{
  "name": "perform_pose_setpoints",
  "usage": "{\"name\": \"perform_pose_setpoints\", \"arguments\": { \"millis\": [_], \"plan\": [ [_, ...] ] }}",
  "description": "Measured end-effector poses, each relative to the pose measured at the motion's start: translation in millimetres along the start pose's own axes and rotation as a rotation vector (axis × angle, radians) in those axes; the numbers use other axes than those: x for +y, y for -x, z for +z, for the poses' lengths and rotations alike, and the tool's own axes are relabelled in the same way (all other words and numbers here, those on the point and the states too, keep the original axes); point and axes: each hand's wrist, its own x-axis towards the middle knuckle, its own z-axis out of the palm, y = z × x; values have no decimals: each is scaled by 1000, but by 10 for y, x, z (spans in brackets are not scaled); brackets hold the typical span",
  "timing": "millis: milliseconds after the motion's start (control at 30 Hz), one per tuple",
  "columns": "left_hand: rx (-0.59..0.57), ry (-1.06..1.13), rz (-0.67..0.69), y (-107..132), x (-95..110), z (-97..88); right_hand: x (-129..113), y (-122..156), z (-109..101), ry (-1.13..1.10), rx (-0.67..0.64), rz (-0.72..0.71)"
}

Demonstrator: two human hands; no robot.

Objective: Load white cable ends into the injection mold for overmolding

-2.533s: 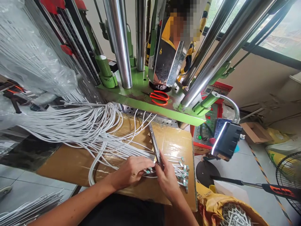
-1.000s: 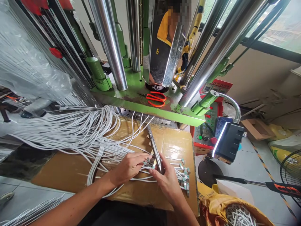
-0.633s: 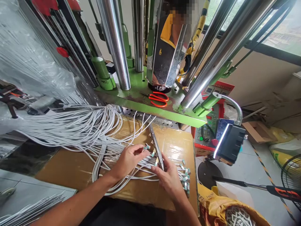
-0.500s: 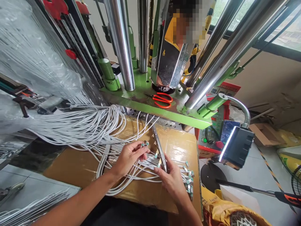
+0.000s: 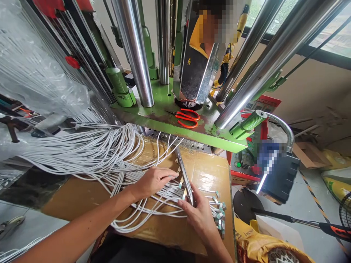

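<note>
A long narrow steel mould strip [image 5: 184, 179] with small brass-coloured pins lies tilted across the cardboard-covered bench [image 5: 208, 171]. A large bundle of white cables [image 5: 90, 148] fans in from the left and loops over the bench. My left hand [image 5: 155, 181] lies over the cables, fingertips close to the strip, seemingly pinching one cable. My right hand [image 5: 199, 215] curls around several cables just below the strip's lower end. Small teal-and-white cable-end connectors [image 5: 219, 215] cluster to the right of it.
Above the bench stands a green machine bed [image 5: 170, 126] with chrome columns [image 5: 133, 54] and red-handled scissors [image 5: 188, 118] on it. A black gooseneck lamp [image 5: 279, 179] hangs at right. Clear plastic sheeting [image 5: 35, 69] fills the left; a yellow sack [image 5: 263, 250] sits below right.
My left hand has dropped from a raised pinch to lie flatter over the cables. The cable loops now spread lower on the bench, and the view has shifted slightly.
</note>
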Motion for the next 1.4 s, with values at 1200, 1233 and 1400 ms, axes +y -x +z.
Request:
{"name": "perform_pose_setpoints", "arguments": {
  "millis": [1200, 1233, 1400],
  "plan": [
    [26, -13, 0, -197, -122, -191, 76, -35, 7, -19, -13, -17],
    [24, -57, 54, -208, -143, -178, 80, -38, 4, -15, -12, -19],
    [-14, -155, 151, -202, -231, -148, 95, -44, -2, 2, -14, -29]
  ]
}}
